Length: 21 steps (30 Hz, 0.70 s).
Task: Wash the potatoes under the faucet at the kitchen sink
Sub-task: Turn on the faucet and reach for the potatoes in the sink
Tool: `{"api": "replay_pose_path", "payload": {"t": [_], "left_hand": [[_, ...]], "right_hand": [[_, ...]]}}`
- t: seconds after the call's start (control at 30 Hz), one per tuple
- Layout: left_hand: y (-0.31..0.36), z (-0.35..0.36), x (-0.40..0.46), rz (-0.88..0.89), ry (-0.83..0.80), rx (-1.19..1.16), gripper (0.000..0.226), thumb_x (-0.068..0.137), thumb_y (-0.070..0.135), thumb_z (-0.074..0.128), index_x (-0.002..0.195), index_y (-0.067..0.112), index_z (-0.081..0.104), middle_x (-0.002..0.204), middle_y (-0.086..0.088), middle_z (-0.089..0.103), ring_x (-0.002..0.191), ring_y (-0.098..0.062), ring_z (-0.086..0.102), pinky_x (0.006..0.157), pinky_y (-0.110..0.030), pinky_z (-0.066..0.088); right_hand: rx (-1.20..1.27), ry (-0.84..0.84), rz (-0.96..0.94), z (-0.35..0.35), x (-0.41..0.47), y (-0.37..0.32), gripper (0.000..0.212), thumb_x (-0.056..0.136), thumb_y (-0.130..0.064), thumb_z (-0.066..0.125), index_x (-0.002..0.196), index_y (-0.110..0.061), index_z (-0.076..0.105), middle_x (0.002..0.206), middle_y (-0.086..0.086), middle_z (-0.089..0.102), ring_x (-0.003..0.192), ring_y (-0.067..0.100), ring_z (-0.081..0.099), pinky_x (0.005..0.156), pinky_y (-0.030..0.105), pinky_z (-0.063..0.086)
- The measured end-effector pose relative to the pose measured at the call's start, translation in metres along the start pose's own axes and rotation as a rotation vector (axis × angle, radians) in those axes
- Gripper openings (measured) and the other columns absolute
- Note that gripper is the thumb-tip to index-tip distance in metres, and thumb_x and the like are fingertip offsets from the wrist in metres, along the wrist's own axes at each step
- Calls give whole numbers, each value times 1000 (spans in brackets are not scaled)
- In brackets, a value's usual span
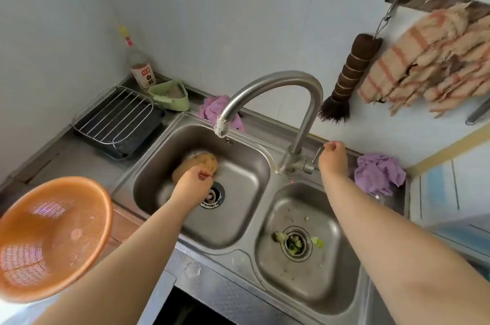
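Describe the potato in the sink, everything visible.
The potato is one large, oblong, tan-brown tuber with a rough, speckled skin, somewhat blurred. It lies in the left basin of the steel double sink, beyond the drain and roughly below the faucet spout. No water stream is visible. The left hand covers its near end, fingers curled on it. The right hand is apart from it, at the faucet lever.

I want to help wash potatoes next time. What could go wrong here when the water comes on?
The potato sits low in the left basin, off to the side of the spout, so water may miss it or splash. The left hand grips it only by the near end, and wet it might slip. The right basin holds green scraps at its drain, which may drain slowly.
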<state>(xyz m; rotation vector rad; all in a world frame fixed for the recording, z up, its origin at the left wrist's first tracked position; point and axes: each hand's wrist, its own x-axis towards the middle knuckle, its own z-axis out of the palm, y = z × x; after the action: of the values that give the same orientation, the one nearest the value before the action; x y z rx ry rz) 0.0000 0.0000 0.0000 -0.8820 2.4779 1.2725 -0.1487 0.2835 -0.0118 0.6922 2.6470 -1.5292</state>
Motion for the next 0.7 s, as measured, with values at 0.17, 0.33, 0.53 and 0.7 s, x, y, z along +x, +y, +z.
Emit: {"api": "replay_pose_path", "payload": {"t": [0.17,0.33,0.53,0.7], "left_hand": [[-13,17,10,-72,17,6,12,97,16,57,105,21,63,96,-1,63,84,-19,57,75,-27,40],[-14,27,13,-112,47,-20,13,96,16,57,106,20,63,92,0,62,82,-20,59,61,-27,41],[-9,33,13,-122,35,-19,11,97,17,56,106,22,61,81,4,60,71,-11,57,54,-22,37],[-10,34,13,-120,15,2,9,98,18,56,105,23,59,86,2,61,76,-15,60,55,-22,38]], "right_hand": [[-14,-226,64,26,39,3,15,103,-18,32,102,-15,47,90,8,65,76,27,60,60,34,46],[-77,-187,38,36,57,13,20,100,-17,34,93,-14,52,89,13,57,75,27,54,68,35,43],[-10,-177,31,40,60,23,19,101,-16,32,94,-15,50,84,10,54,69,25,49,56,27,37],[64,-178,35,36,62,32,17,101,-16,33,98,-14,50,78,5,51,62,18,45,53,28,34]]}}
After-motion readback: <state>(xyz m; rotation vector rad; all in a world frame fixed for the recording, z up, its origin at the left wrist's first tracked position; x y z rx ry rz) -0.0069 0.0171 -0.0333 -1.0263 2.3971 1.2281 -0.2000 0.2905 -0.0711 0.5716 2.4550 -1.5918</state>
